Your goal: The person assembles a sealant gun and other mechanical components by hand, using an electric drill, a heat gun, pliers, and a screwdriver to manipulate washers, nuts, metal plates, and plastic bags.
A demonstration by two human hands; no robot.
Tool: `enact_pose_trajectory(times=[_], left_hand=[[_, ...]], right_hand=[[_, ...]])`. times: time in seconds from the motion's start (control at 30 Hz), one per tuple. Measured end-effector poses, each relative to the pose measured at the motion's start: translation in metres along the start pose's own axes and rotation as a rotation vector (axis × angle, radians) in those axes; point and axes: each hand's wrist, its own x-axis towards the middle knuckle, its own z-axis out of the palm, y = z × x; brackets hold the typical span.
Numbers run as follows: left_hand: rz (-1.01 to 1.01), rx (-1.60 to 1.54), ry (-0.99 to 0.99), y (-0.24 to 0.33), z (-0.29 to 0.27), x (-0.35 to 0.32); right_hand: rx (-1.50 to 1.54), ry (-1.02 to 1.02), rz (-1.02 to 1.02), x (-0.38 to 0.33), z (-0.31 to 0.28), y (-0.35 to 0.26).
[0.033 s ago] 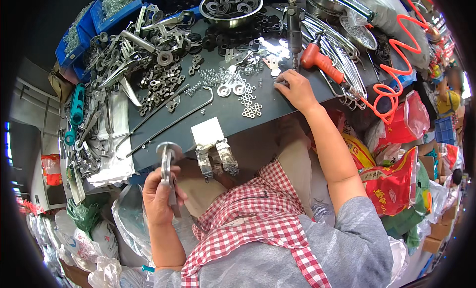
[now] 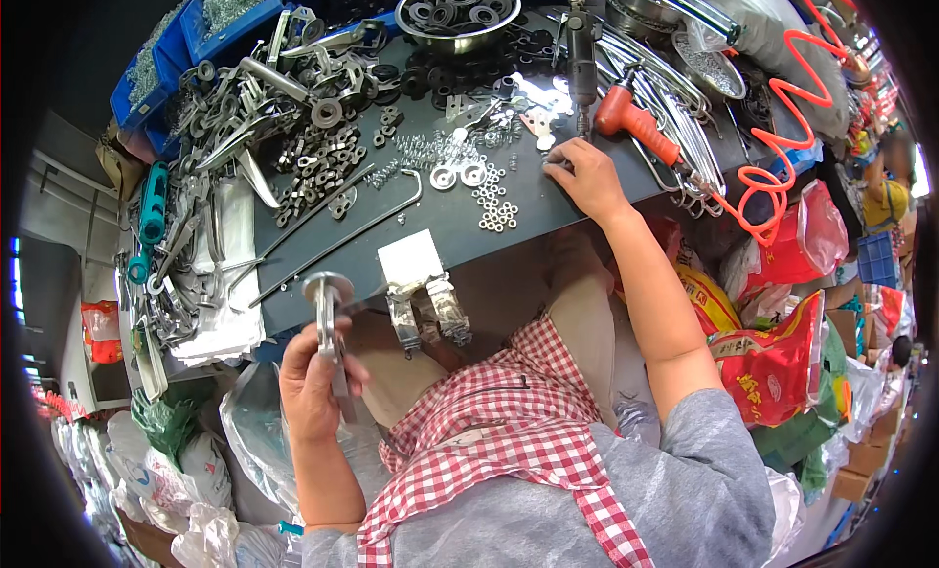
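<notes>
My left hand [image 2: 311, 380] is closed around a metal lever part [image 2: 328, 338] with a round disc at its top, held upright in front of the bench's near edge. Resting on the dark benchtop, my right hand [image 2: 585, 180] has its fingers bent together; whatever they pinch, if anything, is too small to make out. Just beyond its fingertips lies a flat pale metal plate [image 2: 538, 123]. To its left are small nuts [image 2: 497, 208], two round cups [image 2: 457, 175] and loose springs [image 2: 430, 152]. A metal fixture [image 2: 428, 309] with a white pad sits at the bench edge.
A red air tool [image 2: 636, 123] with a coiled orange hose [image 2: 782, 177] lies at the right, beside an upright dark driver [image 2: 582, 64]. Heaped metal levers [image 2: 264, 98] fill the left. A steel bowl of rings [image 2: 458, 42] and blue bins [image 2: 186, 54] stand behind.
My left hand has shifted very slightly up and left with the metal lever part, which has turned a little. My right hand has barely moved.
</notes>
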Motion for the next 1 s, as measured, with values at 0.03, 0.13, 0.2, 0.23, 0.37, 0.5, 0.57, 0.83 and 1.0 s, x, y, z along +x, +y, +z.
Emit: enact_pose_trajectory(times=[0.03, 0.13, 0.2, 0.23, 0.37, 0.5, 0.57, 0.83, 1.0], left_hand=[[0.000, -0.001, 0.007, 0.001, 0.002, 0.004], [0.165, 0.195, 0.027, 0.003, 0.003, 0.015], [0.120, 0.223, 0.073, -0.002, 0.017, 0.026], [0.072, 0.249, 0.096, -0.004, 0.028, 0.030], [0.114, 0.140, 0.118, -0.014, 0.063, 0.041], [0.174, 0.087, 0.107, -0.015, 0.066, 0.037], [0.199, 0.103, 0.131, -0.016, 0.065, 0.035], [0.326, 0.410, 0.197, -0.024, 0.056, 0.032], [0.167, 0.232, 0.152, -0.020, 0.043, 0.020]], right_hand=[[0.002, -0.005, -0.004, -0.002, 0.000, -0.005], [0.403, -0.096, 0.098, -0.016, 0.006, -0.047], [0.880, -0.215, 0.061, -0.038, 0.019, -0.111], [1.071, -0.244, -0.011, -0.049, 0.025, -0.138], [1.161, -0.125, -0.104, -0.057, 0.038, -0.182], [1.219, -0.177, 0.039, -0.057, 0.043, -0.188], [1.266, -0.206, 0.095, -0.058, 0.042, -0.190], [1.118, -0.311, 0.093, -0.060, 0.035, -0.188], [0.556, -0.188, -0.142, -0.032, 0.016, -0.109]])
